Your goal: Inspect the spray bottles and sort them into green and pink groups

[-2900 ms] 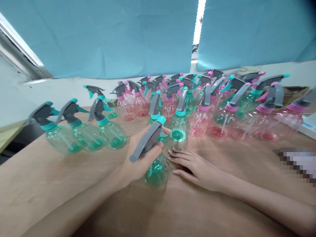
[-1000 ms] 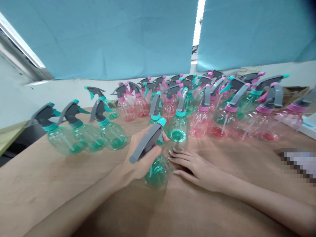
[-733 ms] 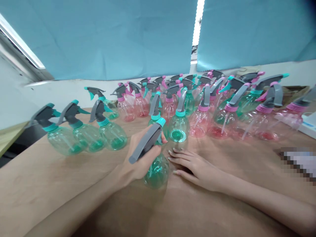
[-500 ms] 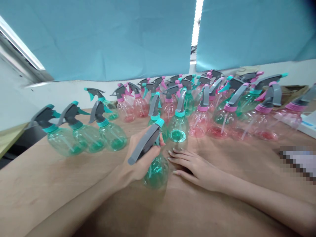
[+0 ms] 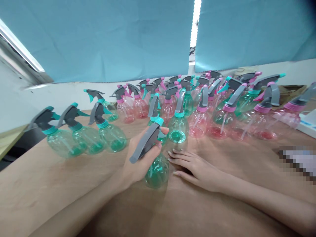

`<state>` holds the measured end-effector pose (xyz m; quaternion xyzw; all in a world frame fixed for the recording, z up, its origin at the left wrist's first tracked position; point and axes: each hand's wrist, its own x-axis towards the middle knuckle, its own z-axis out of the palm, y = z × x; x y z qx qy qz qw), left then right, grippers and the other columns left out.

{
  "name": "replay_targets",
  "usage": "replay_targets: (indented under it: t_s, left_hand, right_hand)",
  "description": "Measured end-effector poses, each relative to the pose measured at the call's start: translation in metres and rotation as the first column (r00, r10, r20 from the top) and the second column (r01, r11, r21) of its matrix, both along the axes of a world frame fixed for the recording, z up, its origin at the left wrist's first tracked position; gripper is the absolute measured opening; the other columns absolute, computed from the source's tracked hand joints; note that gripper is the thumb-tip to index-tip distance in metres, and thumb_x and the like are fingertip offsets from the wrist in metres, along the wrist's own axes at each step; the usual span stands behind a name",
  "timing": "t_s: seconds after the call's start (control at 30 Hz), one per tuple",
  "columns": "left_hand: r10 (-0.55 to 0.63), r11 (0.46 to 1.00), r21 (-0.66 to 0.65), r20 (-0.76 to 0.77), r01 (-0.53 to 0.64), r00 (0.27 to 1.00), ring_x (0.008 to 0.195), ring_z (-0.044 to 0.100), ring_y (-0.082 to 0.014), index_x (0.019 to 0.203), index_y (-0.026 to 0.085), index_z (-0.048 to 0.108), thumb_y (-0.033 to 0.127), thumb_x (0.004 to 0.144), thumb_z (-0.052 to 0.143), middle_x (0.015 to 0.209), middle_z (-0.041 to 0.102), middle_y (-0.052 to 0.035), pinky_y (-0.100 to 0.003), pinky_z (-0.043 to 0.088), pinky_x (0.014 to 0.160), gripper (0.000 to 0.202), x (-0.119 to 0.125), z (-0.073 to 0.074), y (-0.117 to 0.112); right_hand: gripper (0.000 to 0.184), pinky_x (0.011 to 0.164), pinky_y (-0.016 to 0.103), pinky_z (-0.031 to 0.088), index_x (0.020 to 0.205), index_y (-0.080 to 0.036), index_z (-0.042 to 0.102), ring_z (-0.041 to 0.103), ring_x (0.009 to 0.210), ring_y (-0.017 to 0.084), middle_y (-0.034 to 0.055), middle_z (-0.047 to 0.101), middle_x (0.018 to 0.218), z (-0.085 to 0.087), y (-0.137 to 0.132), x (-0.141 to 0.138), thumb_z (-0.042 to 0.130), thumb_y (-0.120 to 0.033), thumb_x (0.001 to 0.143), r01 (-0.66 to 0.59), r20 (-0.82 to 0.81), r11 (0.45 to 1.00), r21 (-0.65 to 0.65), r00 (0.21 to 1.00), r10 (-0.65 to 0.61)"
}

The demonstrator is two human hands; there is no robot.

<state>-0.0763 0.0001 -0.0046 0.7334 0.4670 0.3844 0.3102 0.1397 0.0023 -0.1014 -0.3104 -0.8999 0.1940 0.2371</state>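
Backdrop: blue curtain (image 5: 111, 39) behind a brown table (image 5: 49, 191).
Left hand (image 5: 139, 163): fist closed tight round the neck of a green bottle (image 5: 157, 171); the bottle stands on the table right under the grip, its grey sprayer (image 5: 145, 143) jutting above the fist.
Right hand (image 5: 197, 168): flat on the table, fingers spread, just right of the bottle, holding nothing.
Writing: pixelated patch (image 5: 298, 161) far right of the grip, unreadable.
Crowd: green bottles (image 5: 84, 138) left of the grip, pink bottles (image 5: 197, 121) beyond it.
Open room: bare table nearer than both hands.
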Motion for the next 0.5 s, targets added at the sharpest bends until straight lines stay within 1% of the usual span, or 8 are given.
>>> replay_targets:
  t_s: [0.03,0.07,0.13,0.17,0.23,0.3,0.4,0.5]
  left_hand:
    - [0.006,1.0,0.002,-0.011,-0.006,1.0,0.07,0.064,-0.0176,0.122,0.026,0.058,0.025,0.089,0.051,0.079,0.067,0.0017,-0.034,0.052,0.075,0.034,-0.0002,-0.0002,-0.0004]
    - [0.008,1.0,0.007,-0.022,-0.008,1.0,0.075,0.065,-0.0184,0.122,0.026,0.058,0.027,0.09,0.05,0.078,0.066,0.0016,-0.034,0.052,0.076,0.033,-0.0004,-0.0001,-0.0004]
    - [0.002,1.0,0.019,-0.028,-0.002,1.0,0.089,0.065,-0.0199,0.119,0.027,0.058,0.029,0.091,0.05,0.087,0.067,0.0002,-0.034,0.051,0.082,0.029,-0.0005,0.0007,0.0001]
    - [0.001,1.0,0.026,-0.025,0.0,1.0,0.092,0.065,-0.0199,0.117,0.026,0.059,0.029,0.091,0.05,0.094,0.068,-0.0005,-0.034,0.051,0.085,0.027,-0.0003,0.0013,0.0005]
    - [-0.001,0.999,0.034,-0.025,0.002,1.0,0.089,0.065,-0.0183,0.113,0.026,0.059,0.028,0.091,0.051,0.105,0.068,-0.0013,-0.033,0.05,0.085,0.024,0.0004,0.0028,0.0012]
    - [0.005,0.999,0.039,-0.032,-0.003,0.999,0.084,0.065,-0.0166,0.112,0.025,0.06,0.026,0.089,0.051,0.109,0.068,-0.0013,-0.031,0.05,0.082,0.024,0.0012,0.0042,0.0014]
    - [0.003,0.999,0.041,-0.034,-0.002,0.999,0.083,0.065,-0.0171,0.112,0.025,0.06,0.025,0.088,0.052,0.109,0.068,-0.0018,-0.032,0.051,0.082,0.026,0.0021,0.0056,0.0011]
    - [0.006,1.0,0.024,-0.029,-0.005,1.0,0.079,0.064,-0.0175,0.112,0.024,0.06,0.026,0.088,0.051,0.103,0.068,-0.0022,-0.034,0.051,0.081,0.026,0.0022,0.0057,0.0006]
  right_hand:
    - [0.045,0.111,0.048,0.036,0.139,-0.024,0.049,0.045,0.133,0.024,0.0077,0.054,0.141,-0.0002,0.0001,0.0,0.047,-0.04,0.098,0.001,-0.001,1.0,0.003,1.0,-0.001]
    - [0.045,0.111,0.048,0.036,0.139,-0.024,0.049,0.045,0.133,0.024,0.0077,0.053,0.141,-0.0004,0.0002,0.0,0.047,-0.04,0.098,0.001,0.001,1.0,0.005,1.0,-0.001]
    - [0.045,0.111,0.047,0.036,0.139,-0.023,0.049,0.044,0.134,0.024,0.008,0.053,0.142,-0.0007,0.0007,0.0,0.046,-0.041,0.098,-0.004,0.009,1.0,0.007,1.0,0.004]
    - [0.045,0.112,0.047,0.036,0.139,-0.022,0.05,0.044,0.134,0.024,0.0083,0.053,0.142,-0.0008,0.0009,0.0,0.046,-0.041,0.098,-0.009,0.012,1.0,0.006,1.0,0.009]
    - [0.045,0.112,0.046,0.036,0.138,-0.021,0.05,0.044,0.134,0.024,0.0086,0.053,0.142,-0.0006,0.0013,0.0,0.046,-0.041,0.098,-0.014,0.014,1.0,0.001,1.0,0.014]
    - [0.045,0.112,0.046,0.036,0.138,-0.021,0.05,0.044,0.134,0.024,0.0083,0.053,0.141,-0.0001,0.0015,0.0,0.045,-0.041,0.098,-0.011,0.017,1.0,0.001,1.0,0.011]
    - [0.045,0.112,0.046,0.036,0.138,-0.02,0.05,0.044,0.134,0.024,0.0084,0.053,0.142,0.0005,0.0012,0.0001,0.044,-0.042,0.099,-0.01,0.03,1.0,0.005,1.0,0.01]
    - [0.045,0.111,0.047,0.036,0.138,-0.021,0.05,0.045,0.133,0.024,0.0084,0.053,0.141,0.0007,0.0008,0.0001,0.045,-0.041,0.098,-0.01,0.018,1.0,0.002,1.0,0.01]
